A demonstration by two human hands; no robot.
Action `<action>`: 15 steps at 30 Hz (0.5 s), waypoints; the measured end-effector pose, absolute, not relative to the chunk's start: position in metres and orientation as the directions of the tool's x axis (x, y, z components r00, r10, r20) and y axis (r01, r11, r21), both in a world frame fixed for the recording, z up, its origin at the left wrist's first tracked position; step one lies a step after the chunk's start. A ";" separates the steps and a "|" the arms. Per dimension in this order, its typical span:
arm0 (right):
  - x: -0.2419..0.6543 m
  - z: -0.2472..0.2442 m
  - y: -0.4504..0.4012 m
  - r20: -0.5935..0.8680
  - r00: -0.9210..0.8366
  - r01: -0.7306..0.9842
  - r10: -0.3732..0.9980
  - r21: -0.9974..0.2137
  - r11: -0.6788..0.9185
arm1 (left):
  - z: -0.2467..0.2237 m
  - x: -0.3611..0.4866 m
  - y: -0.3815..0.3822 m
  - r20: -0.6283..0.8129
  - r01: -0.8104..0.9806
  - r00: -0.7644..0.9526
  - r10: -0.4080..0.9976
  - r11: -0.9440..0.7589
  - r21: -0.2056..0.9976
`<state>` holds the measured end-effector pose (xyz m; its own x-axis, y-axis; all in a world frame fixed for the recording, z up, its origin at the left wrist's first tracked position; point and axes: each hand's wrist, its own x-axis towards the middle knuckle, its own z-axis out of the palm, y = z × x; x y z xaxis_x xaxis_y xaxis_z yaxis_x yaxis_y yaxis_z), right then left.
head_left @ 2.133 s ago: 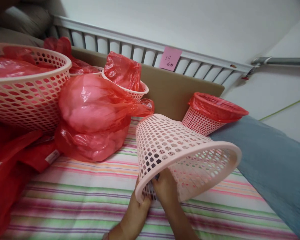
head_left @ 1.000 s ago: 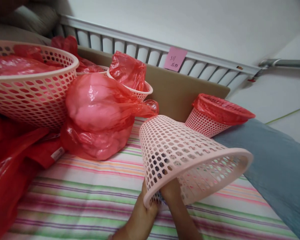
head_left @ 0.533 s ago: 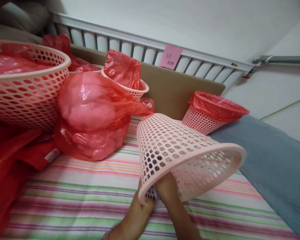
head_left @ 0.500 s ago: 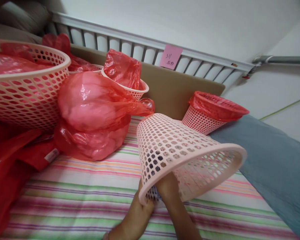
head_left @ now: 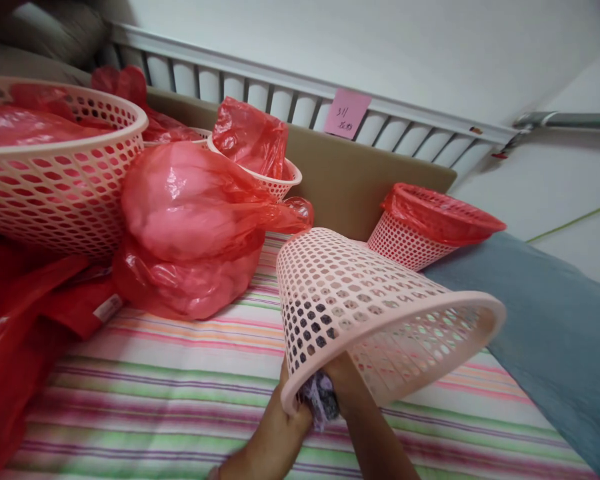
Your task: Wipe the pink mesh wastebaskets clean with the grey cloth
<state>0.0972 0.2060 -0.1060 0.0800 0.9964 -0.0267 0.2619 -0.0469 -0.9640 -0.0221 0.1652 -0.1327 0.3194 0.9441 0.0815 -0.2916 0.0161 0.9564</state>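
A pale pink perforated plastic basket [head_left: 350,280] lies tipped on its side, its mouth facing me and to the right. My left hand [head_left: 286,421] is closed at the lower left of its rim, thumb near the edge, most fingers hidden. My right hand [head_left: 346,381] reaches inside the mouth, closed against a bunched dark grey and lavender cloth [head_left: 321,400]. The cloth bulges past the rim between both hands, and its dark part shows through the holes. The right fingertips are hidden behind the rim.
A knotted red bag [head_left: 190,230] of pale contents sits left. Beyond are a large basket [head_left: 70,193], a smaller basket [head_left: 285,190] and a red-lined basket [head_left: 410,233]. A striped sheet [head_left: 180,373] lies beneath, blue fabric [head_left: 545,333] right, a railing [head_left: 260,87] behind.
More of the grey and lavender cloth now shows at the rim between my hands. The basket's mouth has shifted slightly right, and my right hand has moved slightly right and down.
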 end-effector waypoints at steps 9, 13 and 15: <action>0.110 -0.113 0.214 0.092 0.136 0.893 0.986 -0.442 -0.082 | -0.131 -0.029 0.165 -0.250 -0.164 0.403 0.880 0.338 0.927; 0.113 -0.115 0.216 0.108 0.182 0.933 0.977 -0.334 -0.136 | -0.120 -0.037 0.166 -0.214 -0.136 0.437 0.873 0.300 0.944; 0.112 -0.114 0.216 0.102 0.187 0.924 0.977 -0.356 -0.140 | -0.115 -0.041 0.168 -0.213 -0.112 0.446 0.869 0.290 0.950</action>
<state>0.1115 0.2157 -0.1139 0.1874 0.9770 0.1018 0.9240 -0.1402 -0.3558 -0.0407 0.1682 -0.1152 0.4457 0.8695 -0.2129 -0.1124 0.2903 0.9503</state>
